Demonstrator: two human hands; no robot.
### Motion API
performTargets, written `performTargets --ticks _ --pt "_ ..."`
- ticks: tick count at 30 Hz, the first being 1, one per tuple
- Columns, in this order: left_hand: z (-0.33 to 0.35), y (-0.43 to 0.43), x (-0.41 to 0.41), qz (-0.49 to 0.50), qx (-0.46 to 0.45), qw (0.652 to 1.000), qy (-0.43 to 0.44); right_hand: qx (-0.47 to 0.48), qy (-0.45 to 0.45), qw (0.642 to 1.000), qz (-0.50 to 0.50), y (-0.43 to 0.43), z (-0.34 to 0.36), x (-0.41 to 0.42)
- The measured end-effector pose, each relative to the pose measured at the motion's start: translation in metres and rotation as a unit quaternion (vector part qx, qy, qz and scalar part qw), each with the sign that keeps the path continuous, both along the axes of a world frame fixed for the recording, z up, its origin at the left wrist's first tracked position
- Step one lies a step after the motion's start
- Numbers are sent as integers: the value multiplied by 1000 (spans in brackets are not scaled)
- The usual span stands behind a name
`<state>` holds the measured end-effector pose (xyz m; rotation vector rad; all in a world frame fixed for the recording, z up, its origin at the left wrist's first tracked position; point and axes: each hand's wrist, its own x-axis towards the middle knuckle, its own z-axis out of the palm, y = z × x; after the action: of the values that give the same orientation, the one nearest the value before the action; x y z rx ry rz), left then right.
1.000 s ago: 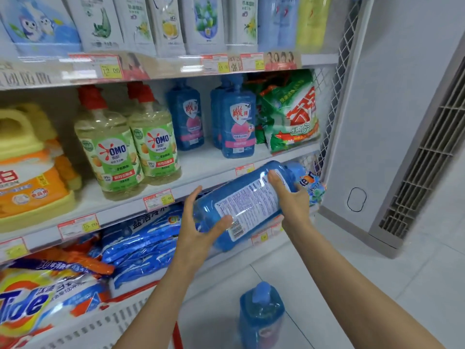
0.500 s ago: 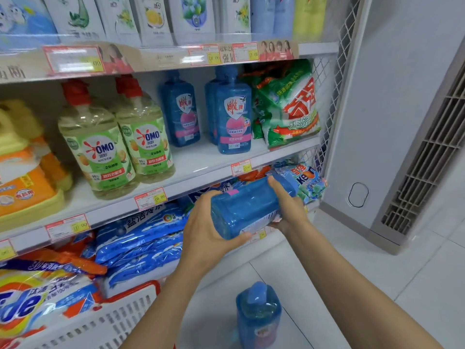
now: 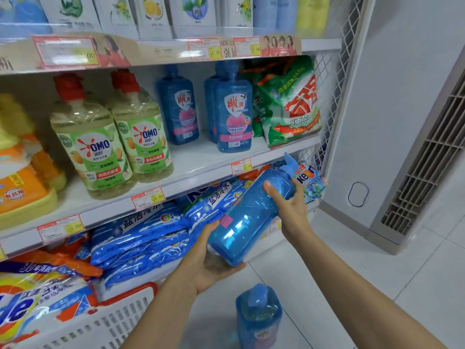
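Note:
I hold a blue detergent bottle tilted, its cap pointing up and right toward the shelf edge. My left hand cups its base from below, thumb along the side. My right hand grips the bottle's shoulder just under the cap. Matching blue bottles stand upright on the middle shelf above, with a gap beside them.
Another blue bottle stands on the floor below my hands. OMO bottles and green detergent bags share the middle shelf. Blue bags fill the lower shelf. A white basket with a red rim sits at lower left.
The bottle has turned in my hands, from label-up and nearly level to tilted with the cap raised toward the shelf. My left hand slid under its base.

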<state>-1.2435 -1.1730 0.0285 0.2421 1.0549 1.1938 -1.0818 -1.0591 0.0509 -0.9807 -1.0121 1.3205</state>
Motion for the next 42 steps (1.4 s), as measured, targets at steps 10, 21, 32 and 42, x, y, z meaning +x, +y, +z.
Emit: performTargets --ticks 10,21,32,42 --pt "-7 -4 -9 63 157 965 199 -41 -139 989 -13 11 10 4" --pt "-6 1 -9 -89 113 955 258 85 -91 991 51 6 16 11" --pt "-12 14 1 50 159 939 301 98 -100 979 151 1 36 10" --pt "-37 15 -2 58 200 866 455 49 -270 945 178 39 80 28"
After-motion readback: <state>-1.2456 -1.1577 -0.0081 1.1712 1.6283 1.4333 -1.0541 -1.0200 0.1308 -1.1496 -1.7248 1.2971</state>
